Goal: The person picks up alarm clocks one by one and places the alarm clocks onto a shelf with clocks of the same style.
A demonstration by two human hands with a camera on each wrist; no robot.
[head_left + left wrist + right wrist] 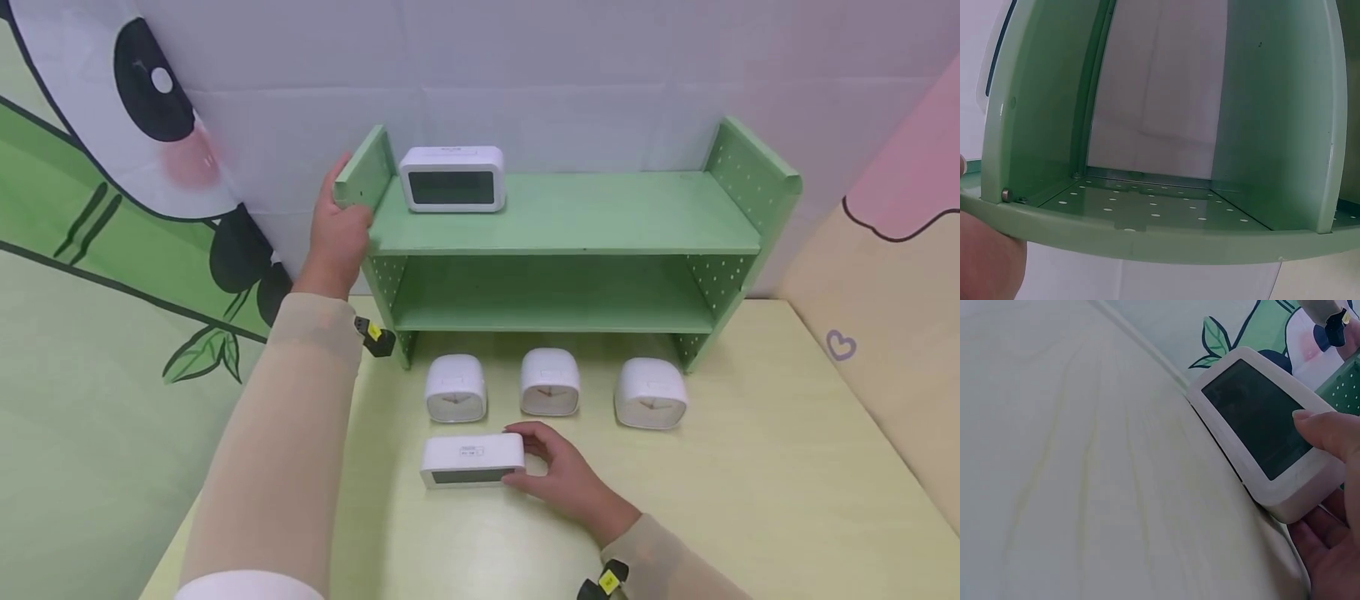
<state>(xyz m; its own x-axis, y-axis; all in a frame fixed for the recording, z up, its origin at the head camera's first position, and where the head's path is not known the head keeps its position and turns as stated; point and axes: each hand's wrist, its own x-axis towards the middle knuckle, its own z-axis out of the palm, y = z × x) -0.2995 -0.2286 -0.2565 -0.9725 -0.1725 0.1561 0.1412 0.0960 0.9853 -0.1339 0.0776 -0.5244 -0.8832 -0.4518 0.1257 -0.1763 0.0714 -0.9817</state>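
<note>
My left hand (337,237) grips the left side panel of a green two-tier shelf (600,212), its thumb on the panel's front edge. In the left wrist view only a bit of that hand shows beside the perforated side panel (1147,245). My right hand (570,483) holds the right end of a white digital clock (472,452) lying on the table in front. The right wrist view shows the thumb against the clock's dark screen (1257,419), with the other fingers behind the casing. A similar white digital clock (453,187) stands at the left of the upper shelf.
Three small white analog clocks stand in a row before the shelf: left (456,388), middle (550,382) and right (651,393). All rest on a pale wooden table (787,500). A printed cloth backdrop (562,50) hangs behind and at both sides.
</note>
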